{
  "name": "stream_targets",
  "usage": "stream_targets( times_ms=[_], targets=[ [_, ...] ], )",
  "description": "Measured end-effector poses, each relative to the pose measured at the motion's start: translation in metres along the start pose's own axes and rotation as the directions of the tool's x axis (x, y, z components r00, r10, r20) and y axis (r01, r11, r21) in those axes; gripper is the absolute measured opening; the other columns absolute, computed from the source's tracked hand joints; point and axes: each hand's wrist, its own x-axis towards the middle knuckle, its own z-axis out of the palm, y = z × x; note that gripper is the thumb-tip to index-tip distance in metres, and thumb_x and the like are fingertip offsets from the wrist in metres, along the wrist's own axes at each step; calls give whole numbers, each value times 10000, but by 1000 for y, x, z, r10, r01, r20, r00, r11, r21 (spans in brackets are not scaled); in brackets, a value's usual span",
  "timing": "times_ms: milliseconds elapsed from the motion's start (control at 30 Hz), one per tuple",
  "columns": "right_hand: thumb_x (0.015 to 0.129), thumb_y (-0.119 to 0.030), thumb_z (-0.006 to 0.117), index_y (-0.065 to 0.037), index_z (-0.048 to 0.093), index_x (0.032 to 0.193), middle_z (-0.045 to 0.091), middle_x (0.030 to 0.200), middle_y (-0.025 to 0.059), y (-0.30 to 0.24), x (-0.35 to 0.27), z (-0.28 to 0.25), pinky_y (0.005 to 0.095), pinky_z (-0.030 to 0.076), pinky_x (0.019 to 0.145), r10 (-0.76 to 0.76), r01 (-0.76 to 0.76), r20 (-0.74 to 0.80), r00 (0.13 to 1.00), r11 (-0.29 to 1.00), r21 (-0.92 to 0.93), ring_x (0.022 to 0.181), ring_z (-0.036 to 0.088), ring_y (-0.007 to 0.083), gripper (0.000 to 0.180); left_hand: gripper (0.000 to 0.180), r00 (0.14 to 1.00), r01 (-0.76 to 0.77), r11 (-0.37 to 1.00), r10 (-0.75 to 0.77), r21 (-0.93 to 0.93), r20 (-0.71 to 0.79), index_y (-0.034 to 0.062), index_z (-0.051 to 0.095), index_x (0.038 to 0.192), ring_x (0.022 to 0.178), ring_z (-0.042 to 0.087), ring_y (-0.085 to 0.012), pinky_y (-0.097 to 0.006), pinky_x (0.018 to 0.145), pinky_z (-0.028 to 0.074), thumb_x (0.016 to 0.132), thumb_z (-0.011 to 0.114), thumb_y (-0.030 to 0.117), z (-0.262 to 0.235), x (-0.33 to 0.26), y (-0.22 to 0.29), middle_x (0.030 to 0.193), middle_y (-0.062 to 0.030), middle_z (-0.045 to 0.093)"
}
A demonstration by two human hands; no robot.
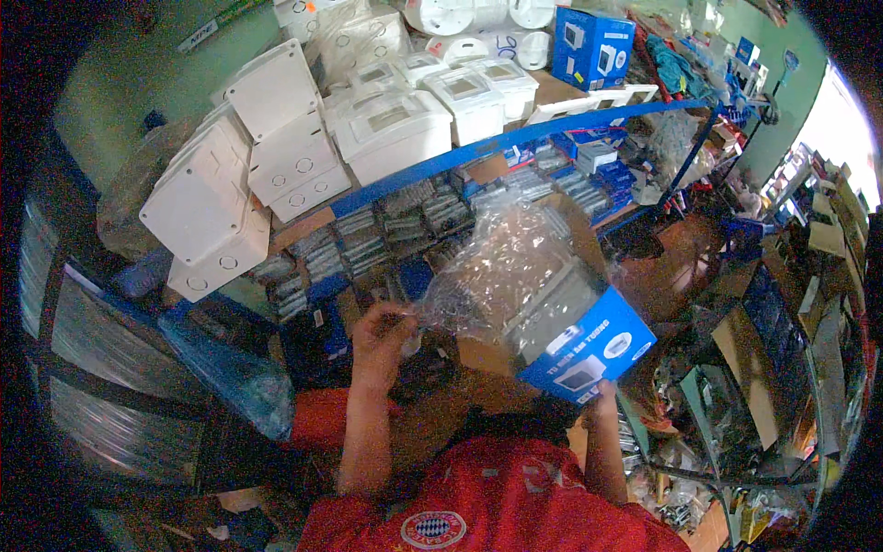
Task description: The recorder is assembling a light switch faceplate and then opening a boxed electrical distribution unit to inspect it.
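Observation:
In front of my chest is a blue carton point(598, 348) with a white device pictured on its side, held at a tilt. My right hand point(602, 402) grips its lower edge; most of those fingers are behind the carton. From its upper left side spreads a crinkled clear plastic bag point(497, 267), with a greyish surface showing near the carton's mouth. My left hand point(382, 333) is closed on the bag's left end, fingers pinched together. What lies inside the carton cannot be made out through the shiny plastic.
White plastic electrical boxes point(391, 129) crowd the top of a blue-edged shelf point(515, 138). Below them sit rows of small wrapped parts point(405, 221). Another blue carton point(593, 48) stands up there. Cardboard and clutter point(750, 368) fill the right; a dark rack point(110, 368) is on the left.

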Motion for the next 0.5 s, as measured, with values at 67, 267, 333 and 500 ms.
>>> stream_targets(
  times_ms=[67, 267, 333, 500],
  targets=[
    [634, -343, 747, -5, 410, 1271, 561, 1160, 139, 1, 5, -16, 426, 496, 840, -2, 1, -20, 1000, 999, -35, 1022, 577, 298, 796, 123, 999, 31, 999, -30, -26, 31, 57, 622, 892, 807, 577, -140, -284, 733, 468, 780, 661, 24, -4, -2, -6, 894, -25, 622],
    [523, -301, 834, 0, 399, 1289, 572, 1167, 124, -33, 5, 6, 443, 481, 895, -10, -7, 141, 990, 993, 116, 1019, 589, 305, 931, 145, 974, 139, 990, -133, -24, 185, 47, 623, 904, 812, 576, -146, -296, 736, 466, 769, 670, 68, -7, -6, 8, 896, -26, 618],
    [538, -308, 822, 0, 400, 1284, 570, 1163, 131, -31, 6, 1, 448, 485, 885, -8, -11, 143, 990, 991, 135, 1017, 588, 311, 911, 158, 972, 143, 990, -140, -3, 188, 41, 621, 911, 806, 575, -148, -296, 737, 463, 768, 673, 81, -8, -6, 10, 888, -26, 616],
    [574, -325, 792, -2, 405, 1271, 565, 1153, 148, -11, 10, -24, 460, 495, 861, 6, -35, 156, 988, 983, 180, 1011, 586, 327, 861, 69, 1000, -2, 996, 0, 89, 27, 46, 590, 882, 770, 559, -131, -278, 699, 448, 819, 612, 63, 7, -6, 14, 839, -25, 600]
  ],
)
